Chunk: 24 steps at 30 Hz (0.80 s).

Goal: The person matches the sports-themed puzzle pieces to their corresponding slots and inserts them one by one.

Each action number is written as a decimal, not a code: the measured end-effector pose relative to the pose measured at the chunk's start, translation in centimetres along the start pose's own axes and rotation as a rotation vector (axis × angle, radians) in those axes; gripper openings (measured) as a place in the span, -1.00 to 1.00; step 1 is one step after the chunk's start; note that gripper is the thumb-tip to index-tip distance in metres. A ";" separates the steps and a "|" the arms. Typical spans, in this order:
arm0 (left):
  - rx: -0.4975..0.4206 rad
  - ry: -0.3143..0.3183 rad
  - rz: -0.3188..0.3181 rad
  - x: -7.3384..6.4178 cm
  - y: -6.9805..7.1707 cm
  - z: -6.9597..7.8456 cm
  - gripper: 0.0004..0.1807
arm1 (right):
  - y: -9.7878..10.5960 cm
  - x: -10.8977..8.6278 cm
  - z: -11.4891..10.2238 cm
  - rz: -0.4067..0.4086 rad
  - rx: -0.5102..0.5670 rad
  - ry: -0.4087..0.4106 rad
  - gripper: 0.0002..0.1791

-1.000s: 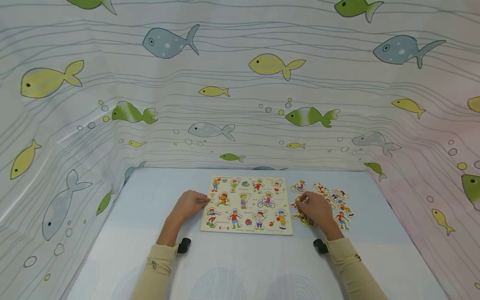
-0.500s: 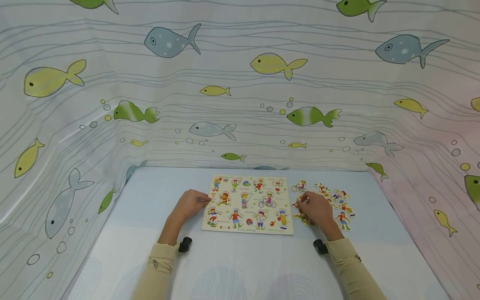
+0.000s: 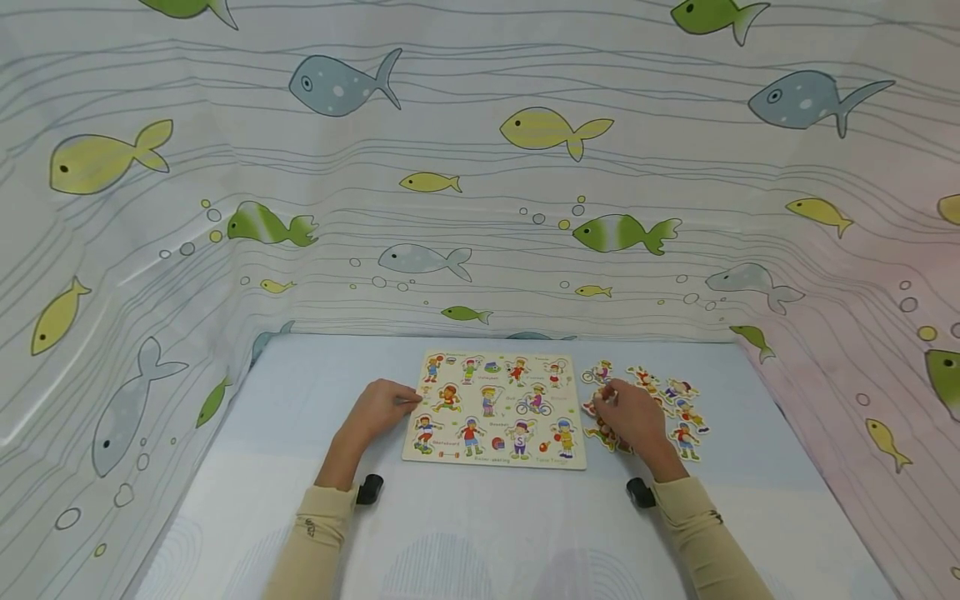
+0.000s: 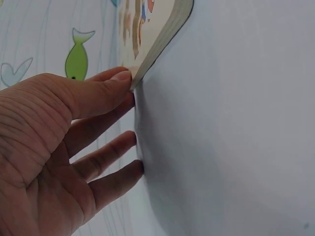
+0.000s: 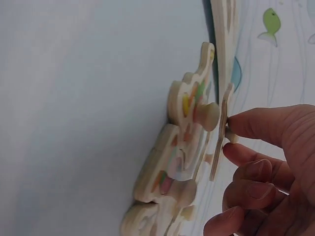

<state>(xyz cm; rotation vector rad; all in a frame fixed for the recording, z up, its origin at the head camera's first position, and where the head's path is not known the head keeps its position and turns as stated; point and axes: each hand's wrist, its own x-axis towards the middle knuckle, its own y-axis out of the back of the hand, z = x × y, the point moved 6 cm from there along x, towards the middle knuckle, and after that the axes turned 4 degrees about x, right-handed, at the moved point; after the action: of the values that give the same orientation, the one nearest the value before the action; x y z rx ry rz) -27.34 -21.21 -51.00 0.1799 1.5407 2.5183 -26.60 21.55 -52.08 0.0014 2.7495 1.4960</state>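
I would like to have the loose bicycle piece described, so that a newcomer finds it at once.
On the pale table, find the puzzle board, then the loose pieces to its right. In that group's far left corner, just beyond the right hand, lies the bicycle piece. Among the loose pieces whose pictures show, only this one has a bicycle.

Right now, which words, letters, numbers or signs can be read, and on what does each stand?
"S": shirt of a printed figure on the puzzle board.
"Roller-skating": the board's near edge.
Too small or blurred: the board's other captions, and marks on the left sleeve and right sleeve.
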 end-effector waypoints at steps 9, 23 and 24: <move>-0.017 -0.011 0.002 -0.1 -0.1 -0.2 -0.84 | 0.5 -0.3 -1.8 0.014 0.003 0.026 -0.72; -0.009 -0.027 0.008 0.0 -0.1 -0.1 -0.84 | 1.4 -1.0 -5.1 0.065 0.018 0.147 -0.75; -0.007 -0.028 0.010 0.0 -0.1 -0.1 -0.84 | 1.4 -1.0 -5.4 0.066 0.017 0.151 -0.75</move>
<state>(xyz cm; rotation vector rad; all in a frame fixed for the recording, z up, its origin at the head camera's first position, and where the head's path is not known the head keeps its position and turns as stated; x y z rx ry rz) -27.35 -21.30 -51.11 0.2213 1.5244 2.5171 -25.62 17.76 -47.94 -0.0219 2.9070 1.5503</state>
